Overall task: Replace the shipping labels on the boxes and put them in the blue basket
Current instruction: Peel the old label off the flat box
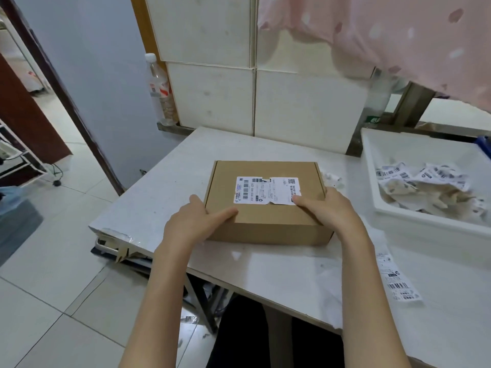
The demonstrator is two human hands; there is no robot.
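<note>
A flat brown cardboard box (265, 221) lies in the middle of the white table (159, 187). On its lid is a white shipping label (265, 191) with torn, ragged edges. My left hand (191, 221) holds the box's near left corner, thumb lying on the lid and fingers against the left side. My right hand (329, 211) holds the near right corner; its thumb presses on the label's near right corner and its fingers wrap the right side. A dark blue edge, perhaps the blue basket (485, 146), shows at the far right.
A white tray (425, 227) at the right holds several crumpled torn labels (425, 187). A strip of labels (398, 280) lies on the table near my right arm. Paper scraps (332, 179) sit behind the box. A plastic bottle (159, 86) stands by the wall; pink cloth (398, 35) hangs above.
</note>
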